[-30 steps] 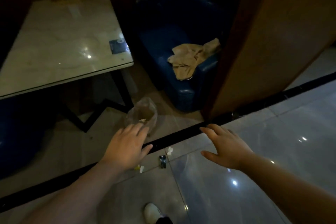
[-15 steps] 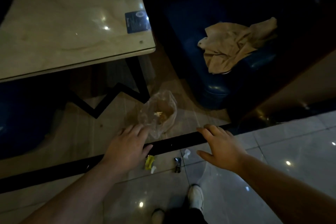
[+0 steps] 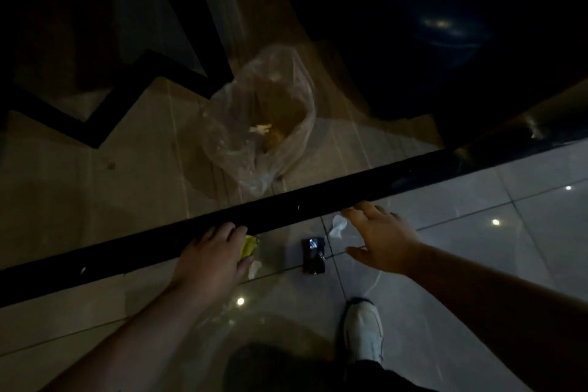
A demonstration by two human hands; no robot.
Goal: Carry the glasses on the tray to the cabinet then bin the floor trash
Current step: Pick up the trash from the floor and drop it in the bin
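Floor trash lies on the tiles just below a black floor strip (image 3: 286,210). A yellow wrapper (image 3: 248,245) pokes out from under the fingers of my left hand (image 3: 213,259), with a white scrap (image 3: 254,268) beside it. A small dark packet (image 3: 313,255) lies between my hands. A crumpled white tissue (image 3: 338,226) sits at the fingertips of my right hand (image 3: 383,240), whose fingers are spread and hold nothing. A clear plastic bag (image 3: 264,124) with scraps inside lies open beyond the strip. No glasses, tray or cabinet are in view.
A black zigzag table leg (image 3: 136,99) stands at upper left on the floor. A dark blue seat (image 3: 445,29) fills the upper right. My white shoe (image 3: 364,328) is planted on the glossy tiles below the right hand.
The view has dropped closer to the floor; table top and cloth are out of sight. Both hands have lowered to the trash, the left now over the yellow wrapper.
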